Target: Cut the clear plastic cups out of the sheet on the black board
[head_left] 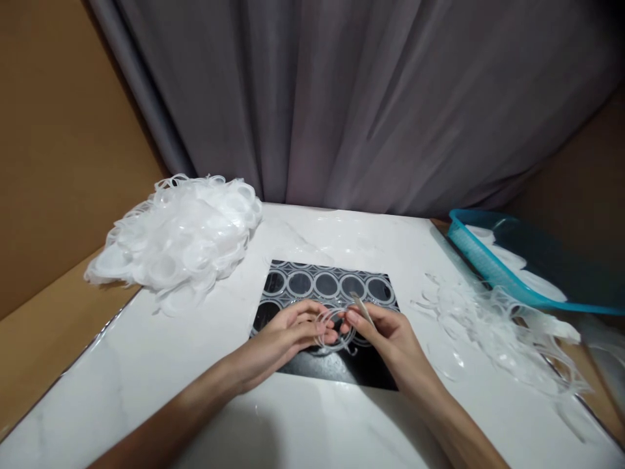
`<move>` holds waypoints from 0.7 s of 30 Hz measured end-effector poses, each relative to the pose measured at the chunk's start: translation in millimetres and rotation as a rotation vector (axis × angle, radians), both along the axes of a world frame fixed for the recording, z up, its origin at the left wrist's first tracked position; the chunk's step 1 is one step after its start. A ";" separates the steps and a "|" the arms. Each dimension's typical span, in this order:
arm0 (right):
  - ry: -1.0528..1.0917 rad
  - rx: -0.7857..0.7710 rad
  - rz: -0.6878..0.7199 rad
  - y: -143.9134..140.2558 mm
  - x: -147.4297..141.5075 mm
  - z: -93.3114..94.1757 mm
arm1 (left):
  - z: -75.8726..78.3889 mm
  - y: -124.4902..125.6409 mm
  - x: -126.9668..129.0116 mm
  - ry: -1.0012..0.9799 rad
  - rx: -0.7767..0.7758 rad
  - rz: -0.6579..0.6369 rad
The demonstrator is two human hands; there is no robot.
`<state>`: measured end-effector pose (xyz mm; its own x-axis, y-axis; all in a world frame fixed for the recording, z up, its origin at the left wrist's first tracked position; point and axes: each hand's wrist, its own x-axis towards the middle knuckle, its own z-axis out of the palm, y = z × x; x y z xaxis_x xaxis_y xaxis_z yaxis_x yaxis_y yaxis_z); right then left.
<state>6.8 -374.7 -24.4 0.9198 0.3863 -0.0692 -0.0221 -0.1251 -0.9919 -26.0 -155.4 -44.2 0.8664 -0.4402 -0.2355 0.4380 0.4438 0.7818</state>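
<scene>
My left hand (286, 333) pinches the left side of a clear plastic ring (334, 350), its fingers curled around the edge. At the ring's right side is my right hand (390, 332), fingers closed, with a thin pale blade (362, 306) between thumb and forefinger. The blade points up and to the left; its lower part is hidden by the hand. A small strip hangs from the ring's lower edge. Beneath both hands lies a black board (336, 376) patterned with rows of pale circles, partly covered by my fingers.
To the left rises a large heap of translucent white round pieces (185, 228). Curly clear plastic scraps (508, 345) spread over the right side of the white table (195, 404). Beyond them a teal basket (493, 270) holds several white pieces. A grey curtain (317, 98) hangs behind.
</scene>
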 end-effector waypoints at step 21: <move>0.002 -0.049 -0.033 -2.5 -2.3 -6.8 | -0.7 0.3 3.7 -0.073 0.037 0.030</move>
